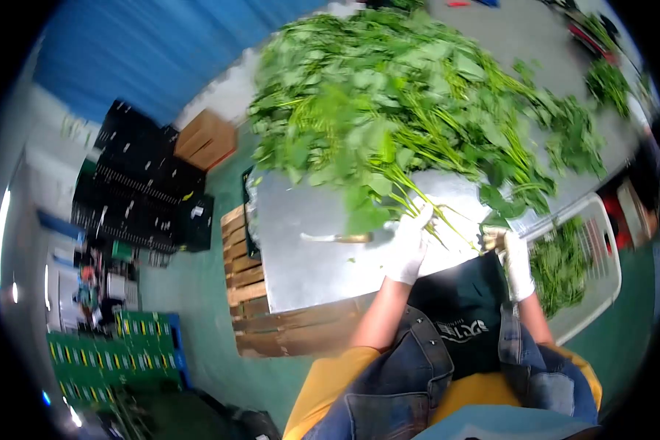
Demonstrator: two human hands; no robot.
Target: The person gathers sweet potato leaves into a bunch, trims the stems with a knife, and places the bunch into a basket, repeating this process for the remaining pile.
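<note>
My left hand (411, 246), in a white glove, is closed around a few leafy green stems (400, 183). Their leaves point up and away, while the cut ends stick out toward my right hand. Close to those ends is my right hand (517, 265), also gloved, with brownish fingertips curled together; what they grip, if anything, is too blurred to make out. A large heap of leafy greens (374, 88) covers the far part of the metal table (308, 279). Left of my left hand lies a slim tool (337, 237) with a pale end and a brownish end, perhaps a knife.
A white plastic basket (609, 257) holding greens stands at the right table edge. Wooden pallets (242, 271) sit beside the table on the left. Beyond are black crates (139, 176), a cardboard box (207, 139) and green stacked crates (110, 359).
</note>
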